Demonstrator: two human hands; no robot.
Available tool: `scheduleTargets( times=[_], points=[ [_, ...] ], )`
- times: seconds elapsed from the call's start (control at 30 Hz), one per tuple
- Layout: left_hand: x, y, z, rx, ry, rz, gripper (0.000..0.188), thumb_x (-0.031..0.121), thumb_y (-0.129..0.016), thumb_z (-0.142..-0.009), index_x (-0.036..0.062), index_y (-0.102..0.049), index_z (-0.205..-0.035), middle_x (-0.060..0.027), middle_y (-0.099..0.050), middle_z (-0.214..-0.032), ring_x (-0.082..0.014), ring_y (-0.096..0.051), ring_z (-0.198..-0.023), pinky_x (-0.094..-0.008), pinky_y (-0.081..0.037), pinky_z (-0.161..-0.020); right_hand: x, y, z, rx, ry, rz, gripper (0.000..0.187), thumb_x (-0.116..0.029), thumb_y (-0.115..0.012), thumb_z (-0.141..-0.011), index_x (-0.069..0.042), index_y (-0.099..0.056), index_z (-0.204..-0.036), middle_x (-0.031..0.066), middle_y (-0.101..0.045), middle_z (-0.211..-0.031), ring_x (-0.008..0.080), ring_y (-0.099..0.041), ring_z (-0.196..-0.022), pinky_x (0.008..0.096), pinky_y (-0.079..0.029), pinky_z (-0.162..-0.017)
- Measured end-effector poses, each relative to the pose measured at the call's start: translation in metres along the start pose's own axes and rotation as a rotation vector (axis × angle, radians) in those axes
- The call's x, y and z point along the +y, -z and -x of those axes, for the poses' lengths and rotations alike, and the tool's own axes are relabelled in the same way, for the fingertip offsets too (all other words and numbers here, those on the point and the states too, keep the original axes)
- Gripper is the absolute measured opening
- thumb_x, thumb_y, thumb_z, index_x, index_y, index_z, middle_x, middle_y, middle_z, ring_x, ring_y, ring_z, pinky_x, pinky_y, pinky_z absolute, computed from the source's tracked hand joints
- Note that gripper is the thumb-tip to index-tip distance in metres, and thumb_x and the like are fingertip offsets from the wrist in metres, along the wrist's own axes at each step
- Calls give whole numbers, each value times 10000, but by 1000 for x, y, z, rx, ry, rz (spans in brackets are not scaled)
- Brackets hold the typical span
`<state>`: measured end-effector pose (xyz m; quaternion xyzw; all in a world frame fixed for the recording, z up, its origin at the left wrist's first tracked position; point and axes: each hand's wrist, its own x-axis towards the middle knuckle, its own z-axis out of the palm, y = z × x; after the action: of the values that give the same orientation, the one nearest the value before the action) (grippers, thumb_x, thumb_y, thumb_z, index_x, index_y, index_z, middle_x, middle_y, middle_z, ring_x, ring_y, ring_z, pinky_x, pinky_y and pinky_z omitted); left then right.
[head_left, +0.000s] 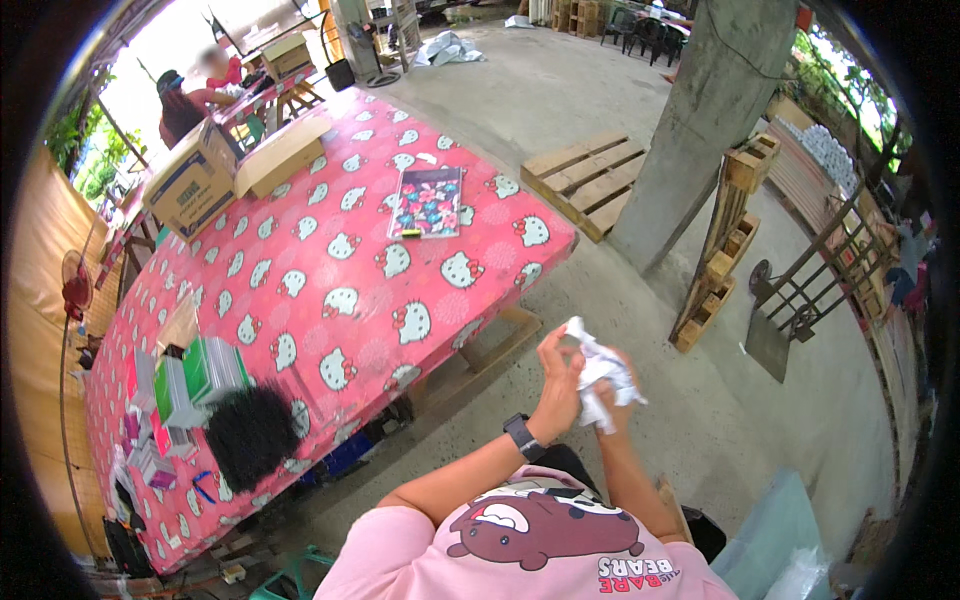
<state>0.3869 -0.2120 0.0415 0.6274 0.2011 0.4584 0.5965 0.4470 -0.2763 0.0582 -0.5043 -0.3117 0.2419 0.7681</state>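
Note:
A crumpled white sheet, cloth or paper I cannot tell, (598,368) is gripped between my two hands, off the right edge of the table and above the concrete floor. My left hand (558,388), with a dark watch on its wrist, has its fingers curled round the sheet's left side. My right hand (622,388) is closed on the other side, its fingers partly covered by the white folds. Nearest on the pink table (300,290) lies a flower-patterned notebook or folder (427,203) with a clear cover.
At the table's left stand small boxes (205,372) and a black bristly bundle (250,435). Cardboard boxes (192,180) sit at its far end, with two people beyond. A wooden pallet (590,180), a concrete pillar (690,120) and a hand truck (800,290) stand to the right.

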Motion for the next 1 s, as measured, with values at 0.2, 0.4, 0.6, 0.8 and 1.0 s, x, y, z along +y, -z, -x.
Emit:
scheduleTargets(
  times=[0.2,0.4,0.6,0.8,1.0],
  points=[
    [8,-17,-82,-197,-473,-543,646,314,-716,-701,113,-447,-1253,-216,-320,-1332,-352,-356,-1205,-433,-330,-973,72,29,-85,30,-453,-861,479,-371,-449,-886,-29,-429,-1222,85,-489,-1222,189,-508,-1076,345,-414,-917],
    [-57,-26,-182,85,-340,-445,359,114,-732,-666,57,-529,-956,-174,-545,-1039,-319,-565,-906,-384,-466,-764,76,31,-195,-350,-568,-641,563,-479,-432,-880,-65,-379,-1257,63,-507,-1156,166,-513,-1051,325,-434,-881],
    [-99,-93,-253,-18,54,-423,220,89,-647,-745,32,-495,-893,-136,-568,-847,-280,-559,-826,-360,-441,-696,104,94,-317,-523,-874,-728,741,-622,-344,-849,-76,-298,-1348,127,-397,-1319,255,-406,-1200,411,-322,-1004],
    [-163,-117,-318,49,16,-1076,663,361,-569,-812,37,-304,-1326,-197,-271,-1352,-359,-221,-1257,-486,-174,-986,134,120,-369,-276,-908,-512,466,-418,-472,-873,-36,-509,-1137,89,-557,-1071,171,-522,-977,311,-404,-863],
    [-201,-29,-306,306,169,-1305,711,245,-637,-728,32,-304,-1319,-198,-252,-1376,-379,-231,-1268,-492,-151,-1042,244,149,-455,-79,-539,159,231,-197,-519,-831,-1,-628,-778,35,-581,-652,113,-535,-620,269,-426,-584]
  ],
)
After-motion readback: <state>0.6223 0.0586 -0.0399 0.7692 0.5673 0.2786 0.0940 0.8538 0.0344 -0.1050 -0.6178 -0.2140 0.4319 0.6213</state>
